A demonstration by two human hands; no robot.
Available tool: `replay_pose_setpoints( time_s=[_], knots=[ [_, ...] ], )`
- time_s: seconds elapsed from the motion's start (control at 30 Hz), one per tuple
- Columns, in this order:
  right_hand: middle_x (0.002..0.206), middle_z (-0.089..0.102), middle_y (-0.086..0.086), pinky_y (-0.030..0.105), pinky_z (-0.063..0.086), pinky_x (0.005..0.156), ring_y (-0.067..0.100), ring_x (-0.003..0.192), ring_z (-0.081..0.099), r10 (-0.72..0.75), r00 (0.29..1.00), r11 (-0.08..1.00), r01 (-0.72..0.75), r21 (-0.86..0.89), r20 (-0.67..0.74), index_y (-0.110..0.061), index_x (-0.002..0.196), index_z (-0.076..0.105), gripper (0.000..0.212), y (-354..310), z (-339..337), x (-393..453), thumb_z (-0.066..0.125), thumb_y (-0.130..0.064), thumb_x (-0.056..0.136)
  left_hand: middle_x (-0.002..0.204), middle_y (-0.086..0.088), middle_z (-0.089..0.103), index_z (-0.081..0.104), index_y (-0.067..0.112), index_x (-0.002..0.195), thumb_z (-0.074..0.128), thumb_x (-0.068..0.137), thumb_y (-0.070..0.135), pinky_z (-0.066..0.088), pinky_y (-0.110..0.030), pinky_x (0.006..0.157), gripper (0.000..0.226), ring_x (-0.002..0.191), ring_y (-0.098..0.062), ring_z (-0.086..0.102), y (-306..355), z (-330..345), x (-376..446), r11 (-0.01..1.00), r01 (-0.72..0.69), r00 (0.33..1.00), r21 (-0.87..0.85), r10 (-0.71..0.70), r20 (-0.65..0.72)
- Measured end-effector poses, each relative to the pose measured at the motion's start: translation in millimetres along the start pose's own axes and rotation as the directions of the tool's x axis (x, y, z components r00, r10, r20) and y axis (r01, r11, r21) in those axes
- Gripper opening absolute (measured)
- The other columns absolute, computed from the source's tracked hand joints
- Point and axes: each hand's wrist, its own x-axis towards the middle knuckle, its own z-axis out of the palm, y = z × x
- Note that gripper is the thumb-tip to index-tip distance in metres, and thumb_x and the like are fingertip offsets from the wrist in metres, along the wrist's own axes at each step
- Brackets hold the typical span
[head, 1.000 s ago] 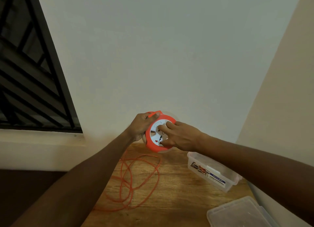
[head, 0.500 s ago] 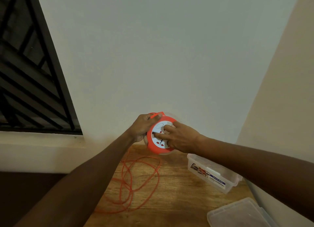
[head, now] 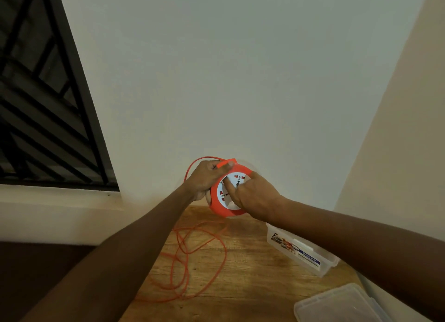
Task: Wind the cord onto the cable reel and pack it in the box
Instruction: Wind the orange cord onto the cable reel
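Since earlier frame: white socket face turned under right-hand fingers; cord loop now arcs above left hand. Right hand closed against cable reel, fingertips pressed on white face. Left hand clamped on reel rim, held above wooden table. Most of cord lies in loose overlapping loops on table. Risk: loops snag or knot while feeding, jamming wind. Box open, contents not visible; lid lies apart, nearer camera.
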Motion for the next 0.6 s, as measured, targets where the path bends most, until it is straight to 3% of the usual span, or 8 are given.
replay_pose_setpoints(
  time_s=[0.17, 0.33, 0.47, 0.6],
  knots=[
    [0.147, 0.044, 0.016, 0.044, 0.039, 0.106, 0.035, 0.123, 0.053, 0.150, 0.989, 0.961, -0.145, 0.238, -0.006, -0.012, 0.153, 0.010, 0.083, 0, 2, -3, 0.058, -0.044, 0.094, 0.108, -0.005, 0.079, 0.070, 0.028, 0.106, 0.065, 0.094, 0.047, 0.064, -0.046, 0.083, 0.023, 0.093, -0.029, 0.078, -1, 0, -2, 0.998, 0.031, 0.999, -0.060, -0.032, -0.019],
    [0.145, 0.046, 0.016, 0.046, 0.040, 0.105, 0.035, 0.121, 0.055, 0.187, 0.982, 0.957, -0.176, 0.231, -0.023, -0.014, 0.153, 0.012, 0.078, -2, 5, -3, 0.055, -0.044, 0.096, 0.109, -0.005, 0.078, 0.069, 0.028, 0.108, 0.064, 0.094, 0.047, 0.065, -0.044, 0.081, 0.024, 0.094, -0.029, 0.077, -1, 1, -3, 0.997, 0.034, 0.999, -0.068, -0.036, -0.025],
    [0.123, 0.064, 0.018, 0.046, 0.054, 0.085, 0.035, 0.096, 0.068, -0.056, 0.989, 0.997, 0.049, -0.055, -0.139, -0.015, 0.134, 0.051, 0.072, 9, 0, -9, 0.082, -0.038, 0.073, 0.102, -0.002, 0.078, 0.070, 0.028, 0.102, 0.063, 0.095, 0.046, 0.065, -0.044, 0.082, 0.020, 0.093, -0.029, 0.077, -1, -1, -8, 0.997, 0.032, 0.999, -0.076, -0.034, -0.033],
    [0.135, 0.051, 0.017, 0.048, 0.053, 0.085, 0.037, 0.115, 0.054, -0.316, 0.940, 0.943, 0.297, -0.150, -0.130, -0.025, 0.125, 0.061, 0.056, 18, 2, -10, 0.084, -0.029, 0.074, 0.103, -0.007, 0.079, 0.071, 0.025, 0.105, 0.064, 0.095, 0.047, 0.064, -0.046, 0.082, 0.025, 0.093, -0.032, 0.077, -5, -2, -9, 0.997, 0.036, 0.999, -0.061, -0.037, -0.020]
  ],
)
